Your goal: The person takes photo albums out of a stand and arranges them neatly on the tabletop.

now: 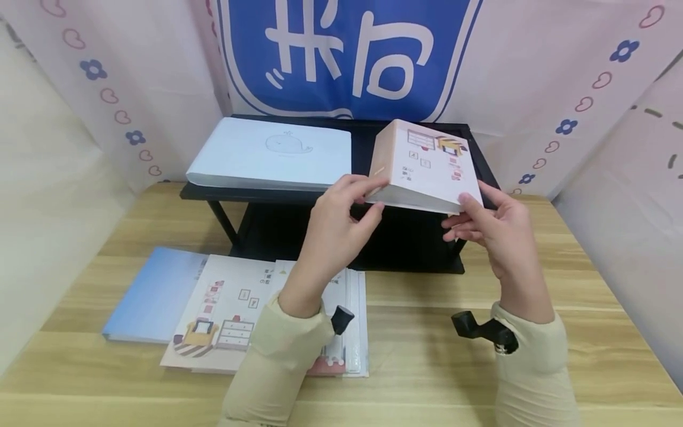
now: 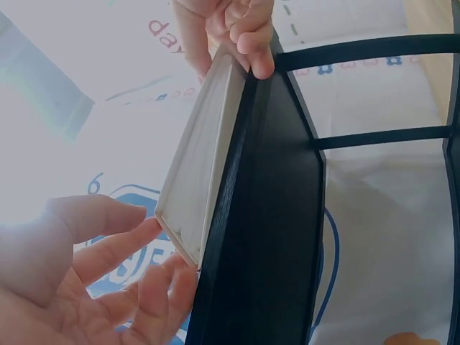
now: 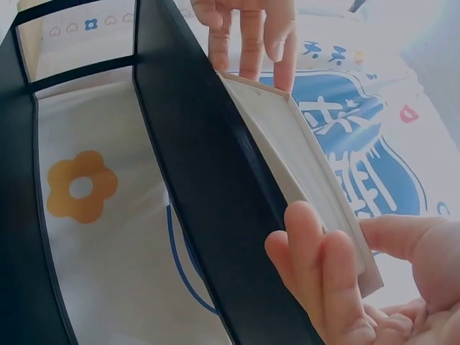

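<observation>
A binder (image 1: 427, 160) with furniture drawings on its cover and a pinkish spine lies on the right part of the black shelf's top. Its spine side stands higher, so it looks like a wedge from the front. My right hand (image 1: 504, 222) pinches its near right corner, thumb on the cover and fingers beneath. My left hand (image 1: 341, 222) touches the near end of the spine with fairly straight fingers. In the left wrist view, the fingertips (image 2: 147, 215) meet the spine edge of the binder (image 2: 201, 158). The right wrist view shows the right thumb (image 3: 395, 233) at the opposite edge.
A pale blue binder (image 1: 277, 151) with a whale drawing lies on the left of the black two-tier shelf (image 1: 299, 196). On the wooden table (image 1: 416, 367), a blue binder (image 1: 157, 296) and several illustrated covers (image 1: 213, 314) overlap at the front left. A printed curtain (image 1: 171, 89) hangs behind.
</observation>
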### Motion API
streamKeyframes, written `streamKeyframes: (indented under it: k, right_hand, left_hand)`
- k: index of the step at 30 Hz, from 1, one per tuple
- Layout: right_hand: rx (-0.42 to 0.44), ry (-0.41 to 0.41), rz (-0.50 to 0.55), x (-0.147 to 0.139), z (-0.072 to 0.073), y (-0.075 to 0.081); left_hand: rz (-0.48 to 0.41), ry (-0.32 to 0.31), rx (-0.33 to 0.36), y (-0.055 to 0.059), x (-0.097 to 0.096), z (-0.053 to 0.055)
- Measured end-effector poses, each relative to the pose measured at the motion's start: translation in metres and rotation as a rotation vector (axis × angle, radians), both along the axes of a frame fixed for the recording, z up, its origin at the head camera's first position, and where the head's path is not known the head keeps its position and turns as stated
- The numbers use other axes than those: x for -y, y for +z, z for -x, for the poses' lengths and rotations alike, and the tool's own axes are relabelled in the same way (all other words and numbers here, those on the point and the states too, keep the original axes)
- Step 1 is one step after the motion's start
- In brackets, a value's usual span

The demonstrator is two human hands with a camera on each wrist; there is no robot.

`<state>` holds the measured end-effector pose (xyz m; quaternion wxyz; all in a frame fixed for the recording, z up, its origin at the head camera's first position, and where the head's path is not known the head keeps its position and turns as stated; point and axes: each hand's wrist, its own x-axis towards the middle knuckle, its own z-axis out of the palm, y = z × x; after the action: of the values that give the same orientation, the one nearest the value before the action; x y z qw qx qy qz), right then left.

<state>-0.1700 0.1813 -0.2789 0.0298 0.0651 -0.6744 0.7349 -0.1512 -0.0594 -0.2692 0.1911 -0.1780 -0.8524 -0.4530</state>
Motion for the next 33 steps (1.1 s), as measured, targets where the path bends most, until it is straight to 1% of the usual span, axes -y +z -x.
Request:
streamKeyframes:
  k: [3, 7, 11, 16, 23, 29, 33]
  right_hand:
    - [0.009, 0.027, 0.015, -0.0006, 0.0006, -0.0011]
    - [0.035, 0.041, 0.033, -0.0001, 0.0003, -0.001]
    - [0.059, 0.037, 0.07, 0.0014, -0.0004, -0.0005]
    - [0.054, 0.028, 0.103, 0.0038, -0.0005, 0.0002]
    - [0.037, 0.022, 0.081, 0.0027, -0.0013, 0.0011]
    - [0.049, 0.024, 0.079, 0.0007, -0.0017, 0.0016]
    - [0.053, 0.026, 0.08, -0.0002, -0.0018, 0.0025]
  left_hand:
    - [-0.002, -0.016, 0.012, -0.0002, 0.0005, 0.0]
    - [-0.006, -0.01, 0.035, 0.0002, 0.0006, -0.0023]
    - [-0.052, -0.015, 0.076, 0.0005, 0.0008, -0.0039]
    - [-0.105, -0.021, 0.108, 0.0006, 0.0008, -0.0036]
    - [-0.069, 0.014, 0.127, 0.0013, -0.0012, -0.0037]
    - [-0.066, -0.001, 0.127, 0.0006, -0.0012, -0.0026]
    - [-0.057, 0.01, 0.126, 0.0009, -0.0001, -0.0018]
